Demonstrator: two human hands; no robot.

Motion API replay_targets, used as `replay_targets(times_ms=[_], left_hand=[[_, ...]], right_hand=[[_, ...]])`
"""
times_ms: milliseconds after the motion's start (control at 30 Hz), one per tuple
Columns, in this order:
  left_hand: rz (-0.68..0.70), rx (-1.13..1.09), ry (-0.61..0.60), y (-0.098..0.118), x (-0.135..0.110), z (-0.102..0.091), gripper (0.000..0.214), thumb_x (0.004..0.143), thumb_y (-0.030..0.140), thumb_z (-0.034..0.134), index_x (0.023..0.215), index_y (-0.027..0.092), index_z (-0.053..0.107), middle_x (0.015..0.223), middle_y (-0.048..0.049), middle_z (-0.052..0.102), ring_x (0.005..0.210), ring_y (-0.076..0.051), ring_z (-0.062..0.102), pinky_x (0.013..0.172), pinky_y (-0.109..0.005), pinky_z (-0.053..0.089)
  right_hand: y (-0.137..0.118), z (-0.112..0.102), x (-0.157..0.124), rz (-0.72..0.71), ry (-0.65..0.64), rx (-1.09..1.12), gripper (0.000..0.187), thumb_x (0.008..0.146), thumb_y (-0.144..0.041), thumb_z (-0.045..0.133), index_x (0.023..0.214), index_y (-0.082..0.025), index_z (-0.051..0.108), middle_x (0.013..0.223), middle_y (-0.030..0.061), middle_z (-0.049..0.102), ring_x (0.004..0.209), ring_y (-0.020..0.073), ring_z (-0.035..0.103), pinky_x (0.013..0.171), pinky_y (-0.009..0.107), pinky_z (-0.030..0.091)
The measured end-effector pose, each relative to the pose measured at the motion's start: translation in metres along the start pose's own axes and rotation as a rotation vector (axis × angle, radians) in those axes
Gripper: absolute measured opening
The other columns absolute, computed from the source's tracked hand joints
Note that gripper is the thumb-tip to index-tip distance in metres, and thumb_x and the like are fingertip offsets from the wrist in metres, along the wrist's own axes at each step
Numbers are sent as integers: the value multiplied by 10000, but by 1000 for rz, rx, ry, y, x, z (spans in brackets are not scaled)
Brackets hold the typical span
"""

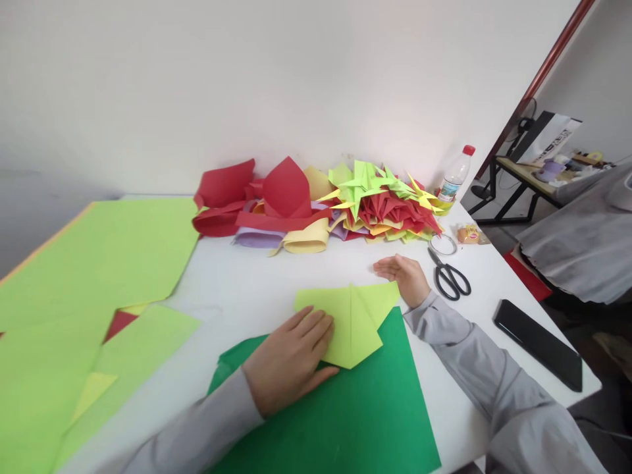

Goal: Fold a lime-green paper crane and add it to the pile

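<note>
A lime-green paper (348, 322), creased down its middle and folded at the right, lies on a dark green sheet (375, 415). My left hand (296, 352) rests flat on the paper's left part, fingers stretched out and pressing it down. Just past the upper right corner of the paper, my right hand (405, 280) stands on its edge on the table, its fingers extended and holding nothing that I can see. Its far fingers partly overlap one another. To the right of that hand lie black-handled scissors (450, 276).
Along the wall are rolled red paper (286, 191) and a heap of folded paper stars (385, 197). Large lime-green sheets (123, 257) cover the left. A bottle (453, 179), clear ring (443, 245), wrapped snack (469, 234) and black phone (539, 343) are right. Another person's clothing (582, 224) shows beyond.
</note>
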State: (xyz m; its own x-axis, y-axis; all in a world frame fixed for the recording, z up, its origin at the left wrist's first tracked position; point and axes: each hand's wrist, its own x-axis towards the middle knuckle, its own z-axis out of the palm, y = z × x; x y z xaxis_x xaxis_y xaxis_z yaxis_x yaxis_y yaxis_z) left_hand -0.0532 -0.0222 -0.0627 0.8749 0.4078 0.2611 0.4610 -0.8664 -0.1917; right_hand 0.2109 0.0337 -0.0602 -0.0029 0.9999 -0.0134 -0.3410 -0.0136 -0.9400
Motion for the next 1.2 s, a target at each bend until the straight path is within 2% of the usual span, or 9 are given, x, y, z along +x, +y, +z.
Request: replay_targets(times_ms=[100, 200, 267, 367, 567, 667, 867, 1033, 1200], left_hand=[[-65, -83, -32, -2, -4, -6, 645, 846, 618, 426, 1172, 95, 616, 1244, -187, 602, 1166, -338, 521, 1057, -521, 336], [-60, -78, -6, 11, -5, -13, 466, 895, 464, 463, 1174, 122, 612, 1314, -171, 561, 1226, -322, 493, 1067, -489, 338], [-34, -120, -27, 27, -3, -15, 391, 898, 370, 496, 1215, 159, 587, 1326, -137, 563, 1210, -298, 519, 1045, -456, 378], [-30, -254, -126, 50, -3, -14, 585, 831, 474, 575, 1334, 191, 486, 1386, -137, 505, 1255, -348, 469, 1025, -502, 392], [-140, -298, -211, 66, -10, -7, 817, 786, 597, 561, 1443, 180, 314, 1516, -131, 308, 1409, -357, 193, 1121, -540, 238], [-70, -357, -192, 58, -12, -5, 813, 818, 633, 479, 1457, 173, 275, 1519, -133, 294, 1424, -331, 153, 1140, -519, 196], [12, -359, -116, 17, -6, -5, 409, 935, 365, 388, 1301, 235, 516, 1397, -63, 509, 1382, -220, 315, 1173, -475, 87], [-159, -151, -24, -11, -1, -3, 414, 952, 406, 329, 1143, 212, 640, 1400, -66, 504, 1355, -270, 359, 1155, -545, 58], [-234, -94, -64, -17, 6, 11, 466, 965, 356, 263, 1249, 163, 577, 1382, -122, 514, 1315, -299, 417, 1107, -566, 229]], right_hand=[[-1, 5, -7, -94, -81, -306, 313, 714, -481, 687, 800, -187, 751, 868, 59, 740, 856, 191, 661, 833, 319, 472], [-1, 6, -12, -147, -157, -485, 257, 729, -429, 683, 819, -200, 758, 898, 53, 738, 872, 189, 653, 832, 315, 469], [0, 6, -12, -142, -154, -506, 255, 738, -425, 672, 804, -194, 759, 858, 50, 739, 842, 189, 657, 820, 317, 476], [3, 4, -10, -105, -97, -471, 278, 736, -441, 668, 764, -180, 756, 755, 46, 734, 762, 186, 661, 781, 318, 491], [2, 0, -7, -149, -29, -464, 342, 758, -502, 628, 803, -185, 749, 844, 68, 741, 824, 204, 667, 839, 358, 492], [-1, 3, -10, -264, -112, -592, 282, 777, -418, 639, 955, -219, 731, 1014, 63, 720, 986, 206, 632, 968, 382, 428], [-18, 24, -25, -489, -737, -1397, 266, 845, -205, 560, 1093, -186, 656, 1217, 114, 626, 1180, 240, 531, 995, 436, 404], [-37, 53, -64, -279, -722, -1903, 206, 882, -287, 535, 944, -138, 662, 906, 119, 665, 879, 262, 629, 756, 408, 494], [-35, 72, -107, -283, -768, -1919, 272, 815, -380, 642, 918, -128, 641, 849, 148, 652, 776, 248, 610, 626, 348, 474]])
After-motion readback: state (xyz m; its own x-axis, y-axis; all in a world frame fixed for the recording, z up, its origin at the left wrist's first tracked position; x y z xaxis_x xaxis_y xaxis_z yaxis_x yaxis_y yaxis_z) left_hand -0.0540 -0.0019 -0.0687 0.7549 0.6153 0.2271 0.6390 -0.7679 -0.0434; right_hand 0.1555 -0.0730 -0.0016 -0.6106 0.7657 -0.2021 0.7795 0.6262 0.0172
